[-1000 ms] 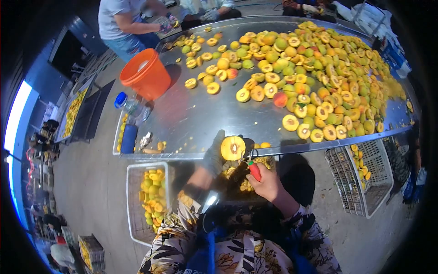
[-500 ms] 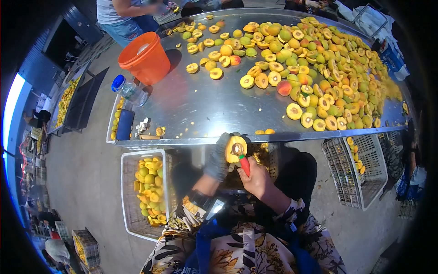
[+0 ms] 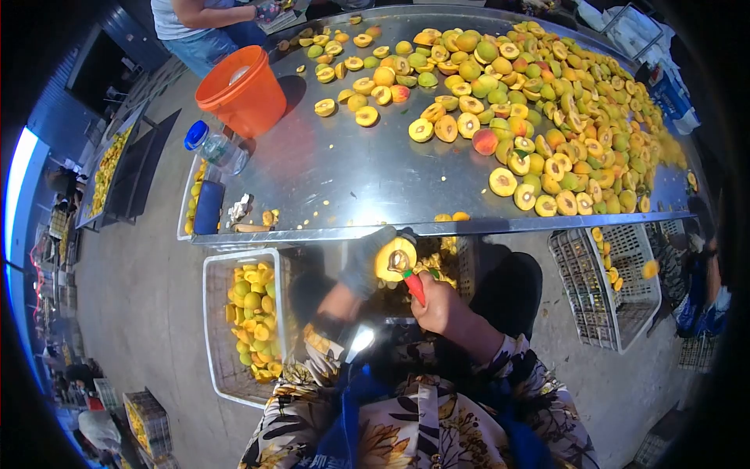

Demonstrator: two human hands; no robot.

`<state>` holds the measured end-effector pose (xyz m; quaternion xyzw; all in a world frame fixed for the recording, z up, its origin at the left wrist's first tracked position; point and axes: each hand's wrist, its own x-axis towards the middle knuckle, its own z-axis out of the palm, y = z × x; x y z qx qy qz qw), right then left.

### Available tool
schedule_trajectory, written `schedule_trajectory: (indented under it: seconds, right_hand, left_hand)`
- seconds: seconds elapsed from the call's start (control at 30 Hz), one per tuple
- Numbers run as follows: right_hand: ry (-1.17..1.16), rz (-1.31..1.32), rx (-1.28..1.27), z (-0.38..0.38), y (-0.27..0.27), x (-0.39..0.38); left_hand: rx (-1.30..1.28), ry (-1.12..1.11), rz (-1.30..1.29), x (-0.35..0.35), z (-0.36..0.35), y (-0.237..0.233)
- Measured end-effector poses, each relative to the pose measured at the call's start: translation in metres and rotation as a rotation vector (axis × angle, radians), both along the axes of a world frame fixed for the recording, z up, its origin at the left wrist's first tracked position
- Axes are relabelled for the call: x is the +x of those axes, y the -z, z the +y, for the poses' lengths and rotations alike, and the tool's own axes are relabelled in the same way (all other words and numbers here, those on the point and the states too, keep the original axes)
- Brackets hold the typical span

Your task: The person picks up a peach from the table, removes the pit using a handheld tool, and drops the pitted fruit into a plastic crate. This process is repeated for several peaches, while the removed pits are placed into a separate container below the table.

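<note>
Peach half (image 3: 394, 258) gripped in gloved left hand (image 3: 366, 264) — right hand (image 3: 439, 309) (bare) clamps red-handled tool (image 3: 415, 288) against it.

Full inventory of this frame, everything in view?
steel table: one, silver, centre
cut and whole peaches: many, yellow-green-red, heaped across table
orange plastic bucket: one, orange, table's far left
clear plastic bottle with blue cap: one, clear, beside bucket
left white mesh crate: one, white, floor by table edge, fruit inside
right white mesh crate: one, white, floor by table edge
co-worker in jeans: one, blue, top left
halved yellow peach: one, yellow, in left hand
red-handled pitting tool: one, red, in right hand
left hand: one, grey-gloved, gripping half
right hand: one, bare, gripping tool
</note>
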<state>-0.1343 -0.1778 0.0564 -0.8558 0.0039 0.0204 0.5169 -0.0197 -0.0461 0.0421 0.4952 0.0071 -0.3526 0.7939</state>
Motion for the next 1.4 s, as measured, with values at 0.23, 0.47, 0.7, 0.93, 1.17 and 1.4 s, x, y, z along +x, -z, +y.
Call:
schedule_trajectory:
  seconds: [0.23,0.47,0.7,0.93,1.17,1.4]
  right_hand:
    - [0.089,0.135,-0.056,0.005,0.002,0.008]
    - [0.214,0.154,-0.061,0.009,0.012,0.007]
    - [0.311,0.121,-0.054,0.013,0.016,0.003]
    - [0.243,0.117,-0.089,0.011,0.016,0.001]
    - [0.146,0.152,-0.090,0.010,0.023,-0.003]
    - [-0.011,-0.089,0.049,0.003,0.035,0.003]
  left_hand:
    - [0.012,-0.060,0.125,0.008,-0.001,0.010]
    - [-0.033,-0.253,0.060,-0.011,-0.019,0.000]
    - [-0.057,-0.260,0.022,-0.018,-0.026,0.000]
    - [-0.015,-0.301,-0.104,-0.021,-0.028,0.005]
    - [0.034,-0.113,-0.224,-0.012,-0.009,0.017]
    - [-0.028,-0.030,0.099,-0.006,-0.006,0.007]
